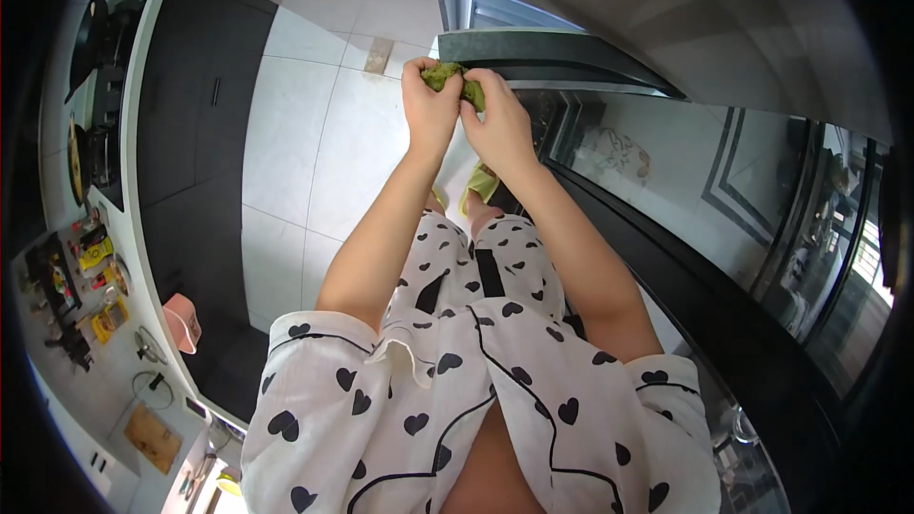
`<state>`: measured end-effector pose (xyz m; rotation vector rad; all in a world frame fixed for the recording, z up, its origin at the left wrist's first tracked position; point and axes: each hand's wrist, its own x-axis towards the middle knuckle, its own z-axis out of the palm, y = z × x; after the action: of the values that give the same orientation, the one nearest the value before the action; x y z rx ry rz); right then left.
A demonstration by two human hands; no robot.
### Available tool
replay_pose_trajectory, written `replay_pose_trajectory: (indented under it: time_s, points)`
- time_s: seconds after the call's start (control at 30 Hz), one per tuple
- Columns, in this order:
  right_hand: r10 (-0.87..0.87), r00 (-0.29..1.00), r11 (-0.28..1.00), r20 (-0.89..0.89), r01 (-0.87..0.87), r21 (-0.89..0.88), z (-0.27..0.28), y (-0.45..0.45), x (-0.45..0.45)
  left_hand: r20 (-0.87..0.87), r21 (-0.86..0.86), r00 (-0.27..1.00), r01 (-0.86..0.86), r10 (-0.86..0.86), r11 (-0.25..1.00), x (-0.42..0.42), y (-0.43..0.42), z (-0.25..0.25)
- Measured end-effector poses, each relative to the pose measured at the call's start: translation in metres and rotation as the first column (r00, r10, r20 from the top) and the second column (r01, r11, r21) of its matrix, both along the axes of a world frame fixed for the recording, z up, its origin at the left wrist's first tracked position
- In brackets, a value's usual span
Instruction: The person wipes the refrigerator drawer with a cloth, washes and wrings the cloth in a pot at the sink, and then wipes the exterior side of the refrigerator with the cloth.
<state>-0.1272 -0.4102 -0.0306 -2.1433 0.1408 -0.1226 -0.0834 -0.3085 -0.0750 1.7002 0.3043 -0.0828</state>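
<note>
Both my hands meet in front of me at the upper middle of the view, above the pale tiled floor. My left hand (pixel 430 103) is closed around one side of a green, lumpy piece (pixel 441 75). Just to its right, my right hand (pixel 495 114) grips the other side of the green stuff (pixel 473 93), fingers curled over it. Whether the green material is one piece or two, I cannot tell. The hands nearly touch at the thumbs.
On the left runs a counter (pixel 157 266) with dark cabinets (pixel 205 86), a pan (pixel 92 33) and a pink container (pixel 180 323). To the right stand a dark-framed glass door (pixel 666 152) and a dark ledge (pixel 543 55). Green slippers (pixel 481 183) are on my feet.
</note>
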Motion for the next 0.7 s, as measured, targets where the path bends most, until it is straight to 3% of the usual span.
replay_pose_trajectory:
  time_s: [0.07, 0.27, 0.37, 0.47, 0.5, 0.7]
  points:
    - [-0.005, 1.0, 1.0, -0.006, 0.005, 0.008, -0.002, 0.0, -0.001, -0.102, -0.053, 0.994, 0.032, -0.037, 0.998, 0.004, 0.004, 0.023]
    - [0.011, 0.998, 1.0, 0.063, -0.012, 0.023, -0.007, 0.001, -0.004, -0.195, -0.34, 0.979, -0.01, -0.061, 0.94, 0.007, 0.021, 0.005]
    - [0.013, 0.998, 0.999, 0.068, -0.015, 0.033, -0.009, 0.0, -0.002, -0.139, -0.379, 0.99, -0.047, -0.006, 0.924, -0.004, 0.017, 0.014]
    - [0.007, 0.998, 0.999, 0.056, -0.009, 0.036, -0.01, 0.0, -0.003, -0.031, -0.326, 1.0, -0.009, -0.001, 0.945, -0.006, 0.007, 0.014]
    - [0.006, 0.998, 0.999, 0.059, -0.008, 0.034, -0.01, 0.001, -0.002, -0.074, -0.253, 0.997, -0.034, 0.016, 0.967, -0.001, 0.007, 0.012]
    - [0.042, 0.996, 0.999, 0.073, -0.042, 0.002, -0.005, -0.001, 0.004, -0.186, -0.266, 0.982, -0.065, 0.015, 0.962, 0.018, 0.004, 0.025]
